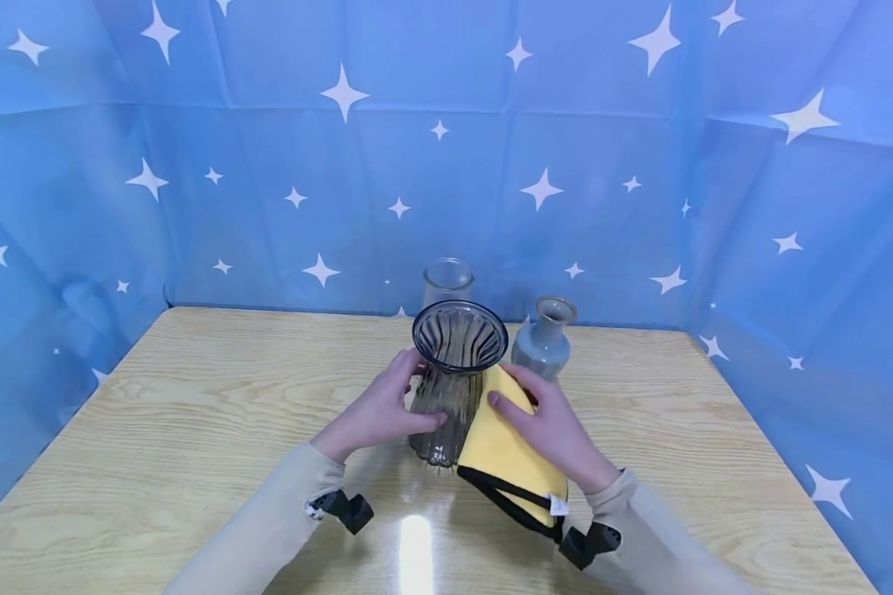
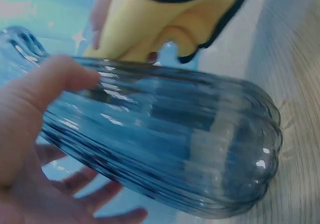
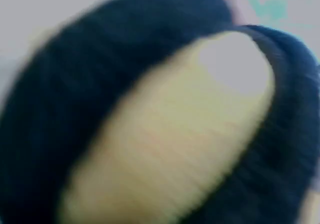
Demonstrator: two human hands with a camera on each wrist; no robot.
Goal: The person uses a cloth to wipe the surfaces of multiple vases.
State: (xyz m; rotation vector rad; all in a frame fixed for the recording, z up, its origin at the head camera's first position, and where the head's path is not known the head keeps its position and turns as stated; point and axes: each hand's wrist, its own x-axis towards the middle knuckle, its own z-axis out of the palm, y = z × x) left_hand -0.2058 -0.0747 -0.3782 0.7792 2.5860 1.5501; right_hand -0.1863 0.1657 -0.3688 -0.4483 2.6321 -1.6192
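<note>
Around the ribbed vase (image 1: 446, 413), your left fingers (image 1: 426, 423) were gripping; your right fingers (image 1: 517, 416) held the yellow cloth (image 1: 500, 438) beside it. Cloth work looked underway, but couldn't tell how much was done or left. Behind, on the worktop (image 1: 231, 397): blue vase (image 1: 542, 347), clear glass (image 1: 447, 288), neither in hand.

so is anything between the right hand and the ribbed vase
Yes, the yellow cloth, which the right hand holds beside the ribbed vase. Whether cloth and vase touch is hard to tell. Nothing else visible is in between.
</note>
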